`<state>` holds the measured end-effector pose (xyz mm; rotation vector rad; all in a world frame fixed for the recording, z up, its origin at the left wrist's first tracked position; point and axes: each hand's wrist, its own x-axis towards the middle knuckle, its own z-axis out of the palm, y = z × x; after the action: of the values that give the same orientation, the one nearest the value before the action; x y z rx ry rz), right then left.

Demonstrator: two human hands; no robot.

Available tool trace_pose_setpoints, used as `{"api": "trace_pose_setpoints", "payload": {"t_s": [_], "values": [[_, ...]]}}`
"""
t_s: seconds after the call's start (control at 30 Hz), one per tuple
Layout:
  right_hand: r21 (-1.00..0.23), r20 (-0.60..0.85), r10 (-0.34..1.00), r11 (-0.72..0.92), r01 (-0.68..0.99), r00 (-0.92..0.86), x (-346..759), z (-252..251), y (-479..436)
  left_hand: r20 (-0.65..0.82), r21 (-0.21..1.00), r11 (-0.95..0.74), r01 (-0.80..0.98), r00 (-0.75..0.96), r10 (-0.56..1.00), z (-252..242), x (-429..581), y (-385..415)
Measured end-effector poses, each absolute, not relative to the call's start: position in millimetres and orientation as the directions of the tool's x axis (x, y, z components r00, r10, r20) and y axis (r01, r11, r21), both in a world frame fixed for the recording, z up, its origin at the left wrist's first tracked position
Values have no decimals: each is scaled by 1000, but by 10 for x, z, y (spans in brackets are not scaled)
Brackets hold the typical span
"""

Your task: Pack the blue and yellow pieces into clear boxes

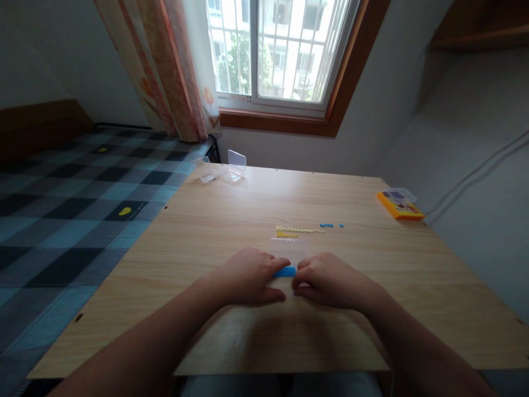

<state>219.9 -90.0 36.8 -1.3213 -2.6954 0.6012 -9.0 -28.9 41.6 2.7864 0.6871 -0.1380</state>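
Toward the surface's [223, 220] front edge, left hand [253, 278], fingers [281, 261] parted, and right hand [324, 278], fingers curled, partly hide a blue block [286, 272], grip indiscernible.

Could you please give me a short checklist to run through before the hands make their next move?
1. Blue strip between left hand and right hand: ok.
2. Firm grip on the strip from both sides: cannot tell; the fingers partly hide the contact.
3. Yellow pieces laid in a row beyond the hands: ok.
4. Small blue pieces in one unbroken row: not ok; a gap splits it.
5. Clear box closed: not ok; its lid stands raised.
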Motion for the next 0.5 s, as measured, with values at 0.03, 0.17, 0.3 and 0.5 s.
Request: {"api": "trace_pose_setpoints", "payload": {"t_s": [0.03,0.17,0.3,0.5], "values": [[-389,-109,770,549,740,-629,2186,351,-896,-153,236,-852,467,884,443,409,-90,-289],[-399,-123,754,558,727,-646,2156,306,-867,-132,243,-849,468,883,450,376,-94,-287],[-387,-121,737,581,716,-664,2186,328,-855,-119,244,-851,465,885,450,369,-96,-287],[-376,-83,798,530,760,-598,2271,440,-890,-155,232,-849,474,880,449,399,-82,-295]]}}
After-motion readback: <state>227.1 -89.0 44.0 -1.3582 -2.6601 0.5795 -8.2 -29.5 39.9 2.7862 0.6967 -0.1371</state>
